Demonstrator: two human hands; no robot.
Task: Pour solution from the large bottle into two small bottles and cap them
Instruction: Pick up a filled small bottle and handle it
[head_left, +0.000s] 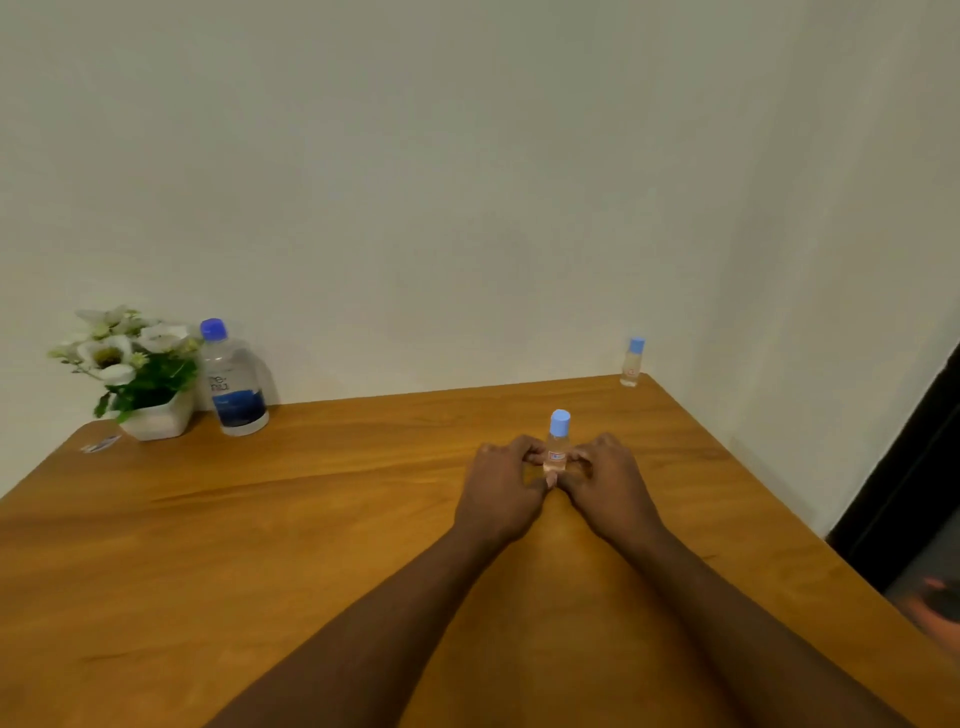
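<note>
— Where is the small bottle?
— Upright, right of centre over the wooden table. My left hand and right hand curl their fingers round it from either side, blue cap on.
— And the rest?
— A second small bottle, capped, stands at the far right corner. The large bottle stands far left, just beside potted flowers.

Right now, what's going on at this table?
A person grips the near small bottle with the left hand and the right hand, fingers curled round its lower body. It stands upright on the wooden table with its blue cap on. The other small bottle, also capped, stands at the far right corner. The large bottle, capped, stands far left beside a flower pot.
</note>
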